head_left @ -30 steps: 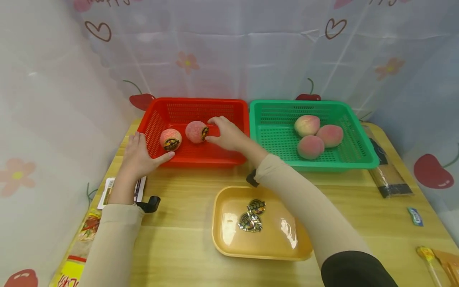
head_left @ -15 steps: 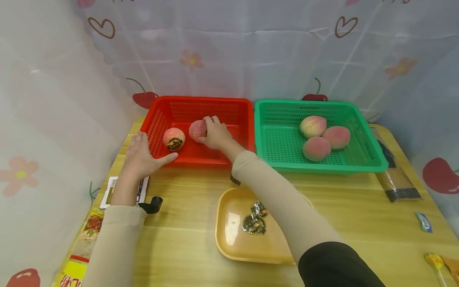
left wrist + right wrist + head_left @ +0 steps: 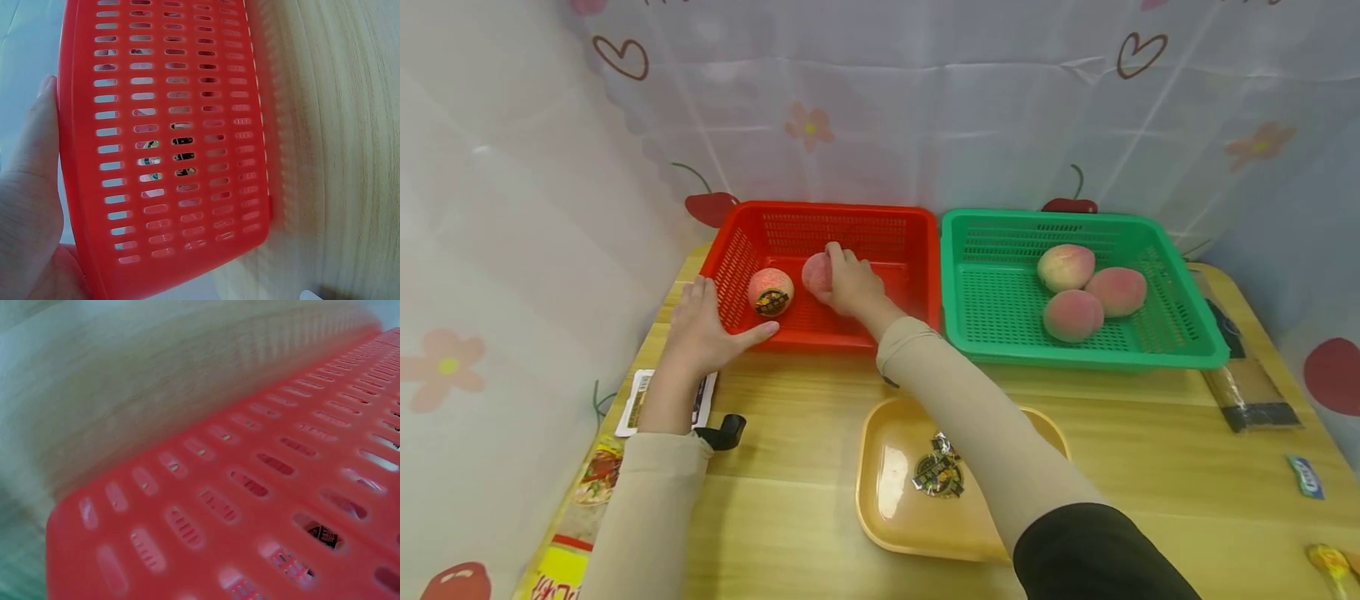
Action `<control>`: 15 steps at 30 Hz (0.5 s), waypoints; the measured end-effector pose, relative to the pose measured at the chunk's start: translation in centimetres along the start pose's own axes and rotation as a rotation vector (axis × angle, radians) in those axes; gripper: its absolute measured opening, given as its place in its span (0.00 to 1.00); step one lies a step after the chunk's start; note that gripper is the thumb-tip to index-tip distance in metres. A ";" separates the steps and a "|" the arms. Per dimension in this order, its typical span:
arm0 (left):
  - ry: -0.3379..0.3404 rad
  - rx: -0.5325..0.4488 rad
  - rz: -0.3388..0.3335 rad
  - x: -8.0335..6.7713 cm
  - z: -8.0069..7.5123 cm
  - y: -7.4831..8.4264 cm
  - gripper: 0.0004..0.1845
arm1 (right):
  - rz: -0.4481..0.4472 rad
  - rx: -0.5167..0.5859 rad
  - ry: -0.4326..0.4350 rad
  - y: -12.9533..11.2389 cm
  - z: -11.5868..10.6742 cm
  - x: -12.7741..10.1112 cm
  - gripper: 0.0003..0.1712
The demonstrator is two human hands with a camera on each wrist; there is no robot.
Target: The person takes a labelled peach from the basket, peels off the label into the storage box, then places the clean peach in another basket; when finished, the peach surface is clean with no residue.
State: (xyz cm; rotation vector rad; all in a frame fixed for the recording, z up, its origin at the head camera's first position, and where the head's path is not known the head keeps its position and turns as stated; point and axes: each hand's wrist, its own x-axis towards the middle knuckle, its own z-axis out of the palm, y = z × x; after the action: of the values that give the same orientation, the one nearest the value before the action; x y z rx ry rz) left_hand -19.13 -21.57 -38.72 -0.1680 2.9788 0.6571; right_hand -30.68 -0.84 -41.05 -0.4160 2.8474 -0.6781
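Note:
Two peaches sit inside the red basket (image 3: 880, 337). My right hand (image 3: 853, 287) reaches over the front rim and grips the pinkish peach (image 3: 817, 273), thumb in front and fingers over its right side. The side it covers is hidden. Left of it lies the other peach (image 3: 771, 285), with a dark round label (image 3: 772, 302) facing me. My left hand (image 3: 703, 329) rests at the basket's front left corner, fingers extended along the left rim and thumb stretched over the front one. In the left wrist view, that hand (image 3: 28, 200) touches the rim beside the slotted wall (image 3: 162, 219).
A green basket (image 3: 1075, 357) with three peaches (image 3: 1073, 316) stands close on the right. Nearer me, a yellow tray (image 3: 895, 533) holds crumpled labels (image 3: 938, 475), partly under my right forearm. Packets (image 3: 561, 558) line the left table edge; a brown packet (image 3: 1255, 383) lies at right.
My right hand has moved left from beside the pinkish peach and taken hold of it, covering its label. My left hand has stayed at the basket corner; the head view has shifted slightly.

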 end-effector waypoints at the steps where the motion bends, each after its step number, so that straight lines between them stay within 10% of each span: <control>1: 0.000 -0.001 0.002 0.0 0.0 0.1 0.73 | 0.003 -0.016 -0.002 0.0 0.0 0.1 0.47; 15: -0.003 -0.010 0.009 -0.2 0.1 0.0 0.72 | -0.067 -0.100 -0.068 0.5 -1.1 -1.0 0.45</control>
State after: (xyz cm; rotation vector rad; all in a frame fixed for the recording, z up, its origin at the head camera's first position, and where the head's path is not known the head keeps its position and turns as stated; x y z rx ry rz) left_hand -18.97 -21.57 -38.79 -0.1545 2.9752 0.6732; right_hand -30.15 0.37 -40.16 -0.5414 2.8225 -0.5239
